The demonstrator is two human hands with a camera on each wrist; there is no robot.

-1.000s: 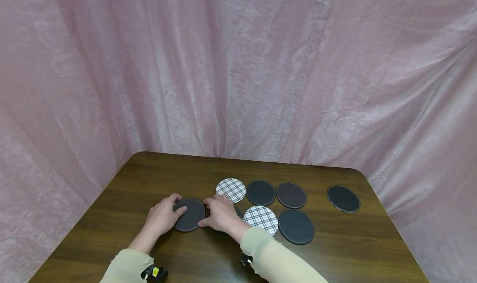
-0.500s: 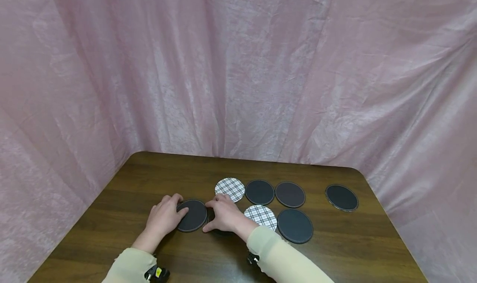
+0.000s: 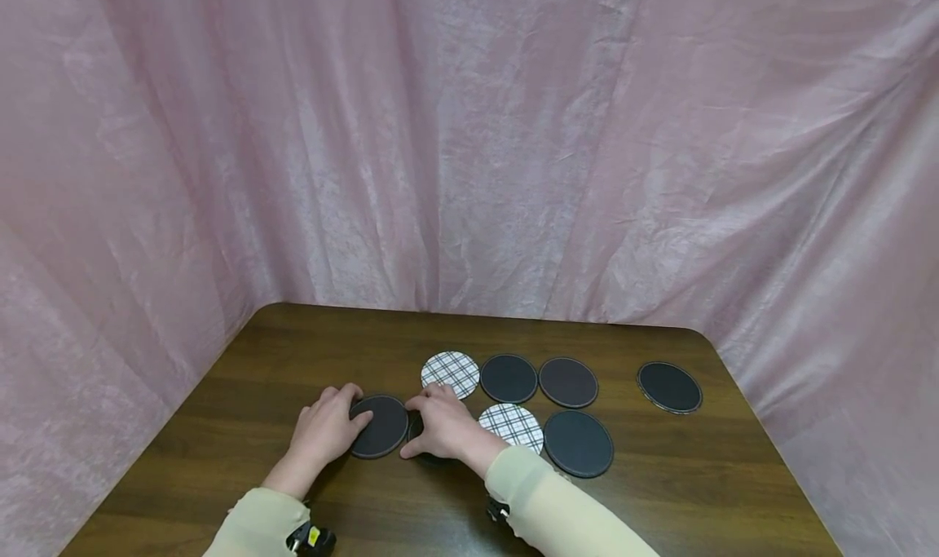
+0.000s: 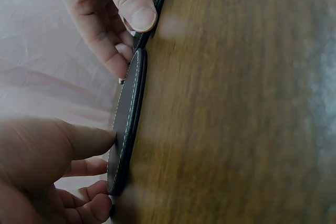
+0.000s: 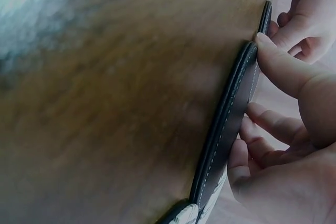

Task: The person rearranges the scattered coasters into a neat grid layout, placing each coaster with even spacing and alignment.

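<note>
1. A person's left hand [image 3: 323, 431] holds the left edge of a dark round coaster [image 3: 379, 426] lying flat on the wooden table [image 3: 279, 353]; the thumb rests on its top and the fingers curl round its rim, as the left wrist view shows [image 4: 127, 124]
2. The right hand [image 3: 440, 428] covers a second dark coaster [image 5: 227, 124] just right of the first; its thumb presses the rim and the fingers lie curled over the top, the two coasters touching or nearly so at their edges
3. Judged from how things lie, the gathering looks barely begun; only these two discs are in hand, neither is lifted clear of the table, and no stack shows
4. Six more coasters sit apart on the table; a plaid coaster [image 3: 450, 374], two dark ones [image 3: 509, 377] [image 3: 568, 382] in a back row, a second plaid one [image 3: 512, 427] and a dark one [image 3: 578, 443] in front, and a lone dark coaster [image 3: 669, 387] well off to the right
5. The held coaster is round, so it has no long axis and points no way; its face looks straight up, stitched rim level with the table; pink curtain [image 3: 469, 133] hangs behind
</note>
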